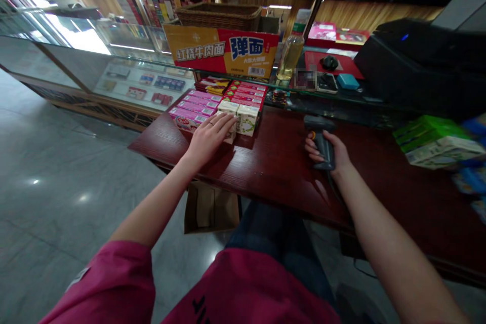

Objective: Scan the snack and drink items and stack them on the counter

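Observation:
My left hand (212, 134) reaches over a small white-and-green box (230, 135) at the near end of a group of boxes, its fingers laid across the top and the thumb hidden. Beside it stands a matching white-and-green box (248, 120). Pink boxes (197, 106) lie to the left, and red boxes (246, 92) sit behind. My right hand (334, 154) is wrapped round the handle of a dark grey barcode scanner (322, 143), held above the dark wooden counter (281, 162). The scanner's head points away to the left.
A noodle carton (222, 53) with a wicker basket (218, 15) stands behind the boxes, next to a bottle (292, 50). Green packs (436, 142) lie at the right, near a black machine (410, 61). An open cardboard box (211, 207) is below the counter edge.

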Demonstrator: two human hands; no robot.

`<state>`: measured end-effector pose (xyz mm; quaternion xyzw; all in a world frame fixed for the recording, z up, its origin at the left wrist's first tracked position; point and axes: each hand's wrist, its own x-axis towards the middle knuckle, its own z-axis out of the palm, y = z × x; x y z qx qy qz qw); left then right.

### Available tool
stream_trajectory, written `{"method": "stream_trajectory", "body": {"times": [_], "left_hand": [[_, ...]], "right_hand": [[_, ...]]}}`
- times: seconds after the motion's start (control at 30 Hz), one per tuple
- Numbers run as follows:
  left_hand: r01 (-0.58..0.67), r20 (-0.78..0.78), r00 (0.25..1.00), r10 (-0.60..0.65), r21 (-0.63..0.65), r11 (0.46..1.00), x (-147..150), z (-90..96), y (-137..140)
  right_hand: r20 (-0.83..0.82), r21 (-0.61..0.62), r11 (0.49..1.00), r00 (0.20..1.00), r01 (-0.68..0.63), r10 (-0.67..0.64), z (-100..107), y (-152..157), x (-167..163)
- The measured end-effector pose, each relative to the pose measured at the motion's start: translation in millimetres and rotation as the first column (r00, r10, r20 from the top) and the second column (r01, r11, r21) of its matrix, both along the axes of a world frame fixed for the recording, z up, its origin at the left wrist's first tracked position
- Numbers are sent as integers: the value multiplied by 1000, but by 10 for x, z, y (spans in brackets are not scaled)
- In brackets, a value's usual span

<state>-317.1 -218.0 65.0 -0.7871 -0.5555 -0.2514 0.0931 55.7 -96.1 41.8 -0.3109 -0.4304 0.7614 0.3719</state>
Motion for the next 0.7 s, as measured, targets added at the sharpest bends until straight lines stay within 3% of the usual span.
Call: {"method": "stream_trajectory", "body": {"times": [0.17, 0.3, 0.47, 0.7], "left_hand": [[-42, -34, 999, 43, 30, 999, -56, -35, 46], [-24, -89, 996, 26, 25, 999, -130, -61, 106], [8, -94, 996, -8, 4, 1000, -166, -77, 163], [-38, -68, 997, 40, 40, 999, -136, -159, 143]], "right_hand": [[-188, -12, 999, 982, 37, -39, -106, 125, -661], [-227, -33, 995, 968, 98, -103, -189, 160, -1001], [-211, -71, 989, 967, 129, -141, -223, 177, -1039], [-187, -34, 974, 956, 223, -225, -243, 162, -798]]}}
